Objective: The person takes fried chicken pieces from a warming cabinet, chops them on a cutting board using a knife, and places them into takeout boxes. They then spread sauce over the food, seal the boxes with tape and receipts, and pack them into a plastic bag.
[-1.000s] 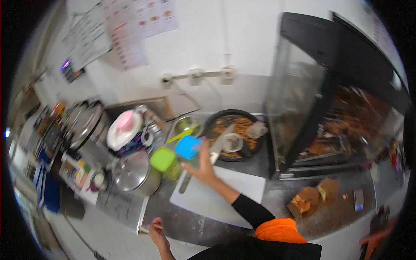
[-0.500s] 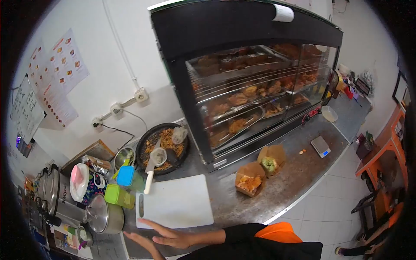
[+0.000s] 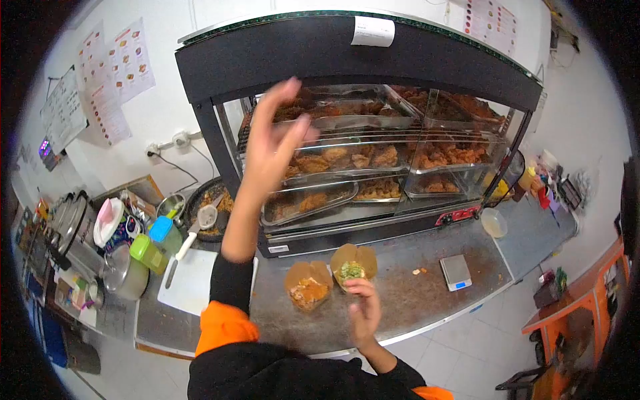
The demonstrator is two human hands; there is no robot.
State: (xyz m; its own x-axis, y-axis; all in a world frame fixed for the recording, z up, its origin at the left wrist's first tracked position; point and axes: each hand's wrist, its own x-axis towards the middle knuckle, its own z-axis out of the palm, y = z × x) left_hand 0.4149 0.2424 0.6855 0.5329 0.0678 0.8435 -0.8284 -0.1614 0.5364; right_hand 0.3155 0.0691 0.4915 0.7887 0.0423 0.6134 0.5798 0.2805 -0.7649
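Observation:
My left hand (image 3: 275,143) is raised in front of the left part of a black glass food cabinet (image 3: 363,63), its fingers apart and nothing in them. A white paper slip (image 3: 373,31) hangs on the cabinet's top edge. Lower down, my right hand (image 3: 364,312) is at the near side of a brown paper box with green-topped food (image 3: 352,270); its fingers are apart and hold nothing. Whether they touch the box I cannot tell. To the left of that box stands another brown box with orange-brown food (image 3: 309,288).
Fried pieces on trays (image 3: 333,160) fill the cabinet. A small scale (image 3: 455,272) and a plastic bowl (image 3: 493,223) stand on the right. At the left are a white board (image 3: 189,283), a knife (image 3: 187,245), a black pan (image 3: 217,235), lidded containers (image 3: 148,253) and pots (image 3: 125,273).
The view has swung right to the cabinet. My left hand has risen in front of it. My right hand, earlier at the blue-lidded container and then over the board, is now by the green-topped box.

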